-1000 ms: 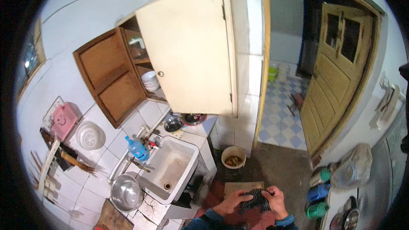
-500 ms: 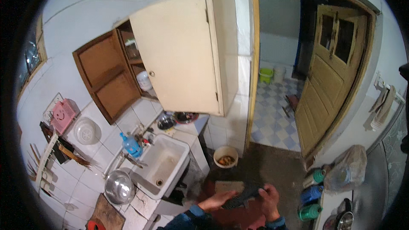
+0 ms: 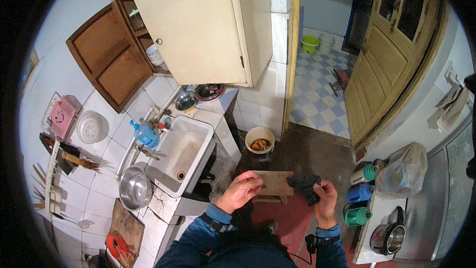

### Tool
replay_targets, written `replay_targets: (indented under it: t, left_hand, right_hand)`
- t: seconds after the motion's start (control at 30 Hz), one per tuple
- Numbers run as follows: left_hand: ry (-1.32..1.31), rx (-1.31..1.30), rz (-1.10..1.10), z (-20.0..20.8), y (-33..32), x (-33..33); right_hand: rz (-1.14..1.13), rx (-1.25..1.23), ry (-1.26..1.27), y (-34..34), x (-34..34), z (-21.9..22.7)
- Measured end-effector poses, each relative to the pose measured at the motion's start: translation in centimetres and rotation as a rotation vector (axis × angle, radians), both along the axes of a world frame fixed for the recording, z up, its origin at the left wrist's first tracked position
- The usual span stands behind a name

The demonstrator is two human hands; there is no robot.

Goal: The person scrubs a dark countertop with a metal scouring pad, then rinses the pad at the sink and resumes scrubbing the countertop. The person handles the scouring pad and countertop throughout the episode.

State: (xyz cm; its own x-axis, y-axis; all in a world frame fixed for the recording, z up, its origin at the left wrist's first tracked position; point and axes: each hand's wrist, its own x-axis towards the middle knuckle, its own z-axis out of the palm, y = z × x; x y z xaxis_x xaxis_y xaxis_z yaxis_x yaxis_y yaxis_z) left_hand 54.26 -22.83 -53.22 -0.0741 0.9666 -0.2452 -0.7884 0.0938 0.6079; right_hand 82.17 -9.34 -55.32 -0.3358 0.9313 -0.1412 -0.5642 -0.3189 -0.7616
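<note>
In my right hand (image 3: 325,203) a dark checked cloth (image 3: 305,188) is pinched and hangs crumpled to the left of the fingers. My left hand (image 3: 240,192) is held up apart from the cloth, its fingers loosely bent, with nothing visible in them. Beyond and below both hands stands a small wooden stool (image 3: 272,184), its top partly covered by the cloth.
To the left are a white sink (image 3: 196,136), a steel bowl (image 3: 135,188) and a cutting board (image 3: 130,226). A waste bucket (image 3: 260,139) stands on the floor ahead. Several thermos flasks (image 3: 358,216) and a pot (image 3: 388,238) line the right, beyond which a wooden door (image 3: 386,69) hangs open.
My left hand has let go of the cloth and drawn away to the left. The cloth now hangs bunched from my right hand alone. The view has tilted further down.
</note>
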Motion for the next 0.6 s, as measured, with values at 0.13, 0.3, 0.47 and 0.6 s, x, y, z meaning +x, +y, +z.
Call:
replay_targets:
  t: [0.13, 0.3, 0.47, 0.6]
  left_hand:
    - [0.295, -0.152, 0.012, 3.6, 3.4, -2.3]
    - [0.564, -0.030, 0.026, 8.3, 8.6, -5.7]
    - [0.997, 0.031, 0.169, 11.5, 13.7, -8.3]
    - [1.594, 0.160, 0.442, 14.1, 18.5, -11.6]
  right_hand:
    - [0.155, 0.031, 0.031, 3.9, 0.0, -0.1]
    - [0.047, 0.320, -0.493, 10.5, -0.9, -2.4]
    - [0.042, 0.323, -0.479, 15.8, -3.2, -0.8]
    - [0.107, 0.302, -0.452, 20.3, -6.8, 1.1]
